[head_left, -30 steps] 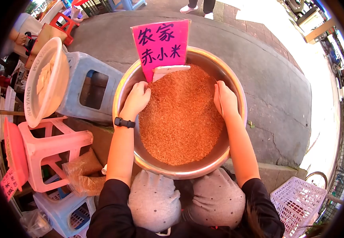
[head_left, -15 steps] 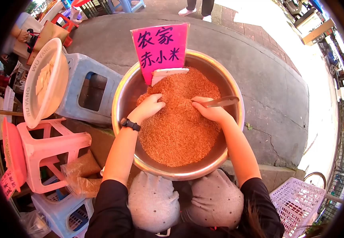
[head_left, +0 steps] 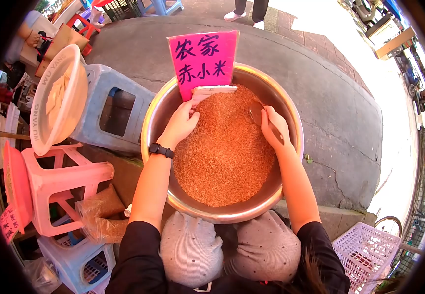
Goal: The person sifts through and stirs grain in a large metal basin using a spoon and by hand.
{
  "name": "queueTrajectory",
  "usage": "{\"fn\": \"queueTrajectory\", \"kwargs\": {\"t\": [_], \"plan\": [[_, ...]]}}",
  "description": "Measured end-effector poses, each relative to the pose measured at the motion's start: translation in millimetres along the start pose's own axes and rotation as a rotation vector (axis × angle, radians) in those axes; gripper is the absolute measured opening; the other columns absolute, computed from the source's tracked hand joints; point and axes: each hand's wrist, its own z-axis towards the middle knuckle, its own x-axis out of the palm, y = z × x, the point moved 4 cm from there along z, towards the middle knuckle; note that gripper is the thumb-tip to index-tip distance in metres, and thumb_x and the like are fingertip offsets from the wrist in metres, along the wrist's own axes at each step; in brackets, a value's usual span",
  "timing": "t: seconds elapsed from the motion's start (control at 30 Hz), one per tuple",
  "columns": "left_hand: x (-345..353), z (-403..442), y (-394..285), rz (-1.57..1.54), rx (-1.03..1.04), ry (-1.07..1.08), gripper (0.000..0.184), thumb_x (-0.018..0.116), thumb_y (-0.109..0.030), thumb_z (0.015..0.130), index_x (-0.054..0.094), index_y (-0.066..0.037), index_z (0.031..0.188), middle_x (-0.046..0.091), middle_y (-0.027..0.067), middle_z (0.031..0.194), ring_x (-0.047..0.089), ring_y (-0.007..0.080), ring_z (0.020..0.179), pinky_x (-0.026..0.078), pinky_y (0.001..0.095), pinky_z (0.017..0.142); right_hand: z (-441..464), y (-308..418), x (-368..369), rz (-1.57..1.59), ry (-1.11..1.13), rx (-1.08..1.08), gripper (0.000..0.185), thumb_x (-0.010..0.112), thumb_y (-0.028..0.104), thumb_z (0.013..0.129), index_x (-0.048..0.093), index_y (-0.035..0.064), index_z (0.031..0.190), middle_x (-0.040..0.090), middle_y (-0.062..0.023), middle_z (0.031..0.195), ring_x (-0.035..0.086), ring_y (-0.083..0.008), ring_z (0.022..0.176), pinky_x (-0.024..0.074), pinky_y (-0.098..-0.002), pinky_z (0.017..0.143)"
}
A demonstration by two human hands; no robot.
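A wide metal bowl (head_left: 222,215) holds a mound of reddish-brown grain (head_left: 222,152). My right hand (head_left: 276,128) is closed round a metal spoon (head_left: 256,112) at the right side of the mound, the spoon's bowl over the grain. At the upper left of the grain is my left hand (head_left: 182,122), its fingers curled and its thumb apart, near the foot of a pink sign (head_left: 202,61) with black writing. The sign stands at the bowl's far edge, with a white block (head_left: 213,90) in front of it. I cannot see whether the left fingers hold anything.
A blue stool (head_left: 92,93) and a white basin (head_left: 38,117) are at left, above a pink stool (head_left: 50,191) and bagged grain (head_left: 107,210). A purple basket (head_left: 367,250) is at lower right. A person's legs (head_left: 249,7) show at the top, and another person's arm (head_left: 28,34) upper left.
Both hands have moved apart, from the middle of the grain towards the bowl's sides. The spoon has turned from pointing right to pointing up and left.
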Motion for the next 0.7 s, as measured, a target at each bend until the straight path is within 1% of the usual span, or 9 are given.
{"fn": "queueTrajectory", "kwargs": {"t": [0.13,0.17,0.2,0.27,0.3,0.33,0.43,0.5,0.7], "plan": [[31,-3,6,0.103,0.064,0.099,0.059,0.056,-0.021,0.077,0.034,0.005,0.125,0.042,0.0204,0.120,0.036,0.0305,0.118,0.028,0.0345,0.100,0,5,10,-0.093,0.030,-0.007,0.015,0.044,0.019,0.088,0.048,0.0047,0.090,0.057,-0.0199,0.080,0.056,-0.0364,0.075,0.0439,-0.0452,0.063],[38,-6,8,0.104,0.073,0.072,0.056,0.056,-0.022,0.078,0.036,0.005,0.124,0.042,0.0170,0.121,0.036,0.0271,0.119,0.029,0.0324,0.099,-4,6,19,-0.044,0.244,0.008,0.016,0.045,0.018,0.087,0.047,0.0045,0.094,0.057,-0.0195,0.085,0.056,-0.0369,0.079,0.0439,-0.0444,0.066],[41,-6,5,-0.020,0.030,0.241,0.054,0.056,-0.021,0.079,0.038,0.004,0.123,0.043,0.0159,0.122,0.037,0.0257,0.118,0.030,0.0316,0.098,-7,16,22,0.060,0.227,-0.153,0.018,0.044,0.018,0.088,0.047,0.0046,0.098,0.056,-0.0206,0.087,0.054,-0.0377,0.082,0.0439,-0.0433,0.069],[42,-5,-2,-0.267,-0.052,0.574,0.050,0.055,-0.021,0.080,0.042,0.004,0.121,0.044,0.0136,0.123,0.039,0.0229,0.115,0.031,0.0299,0.096,-9,20,25,0.250,0.396,-0.155,0.020,0.046,0.021,0.087,0.051,0.0036,0.097,0.058,-0.0186,0.087,0.056,-0.0357,0.083,0.0442,-0.0402,0.071],[36,-9,-12,-0.447,-0.121,0.591,0.034,0.054,-0.023,0.081,0.058,0.003,0.103,0.054,0.0102,0.112,0.048,0.0181,0.105,0.035,0.0277,0.090,-9,21,22,0.312,0.441,-0.117,0.021,0.047,0.022,0.086,0.052,0.0031,0.095,0.059,-0.0164,0.086,0.057,-0.0329,0.082,0.0440,-0.0384,0.072],[28,-9,-19,-0.424,-0.119,0.607,0.030,0.053,-0.024,0.081,0.060,0.003,0.093,0.057,0.0092,0.103,0.050,0.0173,0.098,0.036,0.0272,0.085,-9,19,18,0.372,0.486,-0.077,0.022,0.048,0.023,0.085,0.053,0.0025,0.093,0.059,-0.0143,0.084,0.057,-0.0301,0.082,0.0438,-0.0366,0.073],[6,-12,-24,-0.368,-0.121,0.659,0.035,0.051,-0.027,0.083,0.065,0.000,0.065,0.064,0.0062,0.075,0.058,0.0147,0.080,0.040,0.0255,0.073,-17,12,10,0.461,0.703,0.088,0.024,0.051,0.024,0.083,0.057,0.0022,0.090,0.059,-0.0078,0.079,0.057,-0.0202,0.078,0.0427,-0.0313,0.072],[-1,-11,-5,-0.161,-0.203,0.516,0.036,0.051,-0.028,0.083,0.064,0.000,0.064,0.064,0.0077,0.074,0.058,0.0154,0.074,0.041,0.0263,0.069,-22,10,10,0.460,0.947,0.202,0.022,0.052,0.023,0.081,0.060,0.0037,0.088,0.057,-0.0028,0.072,0.052,-0.0115,0.068,0.0410,-0.0267,0.065],[-15,-15,16,0.278,-0.171,0.230,0.031,0.050,-0.025,0.081,0.058,0.005,0.082,0.059,0.0165,0.072,0.058,0.0251,0.069,0.043,0.0351,0.065,-38,14,12,0.261,1.456,0.246,0.023,0.053,0.026,0.080,0.061,0.0065,0.088,0.058,-0.0025,0.069,0.052,-0.0123,0.063,0.0406,-0.0256,0.061]]}}
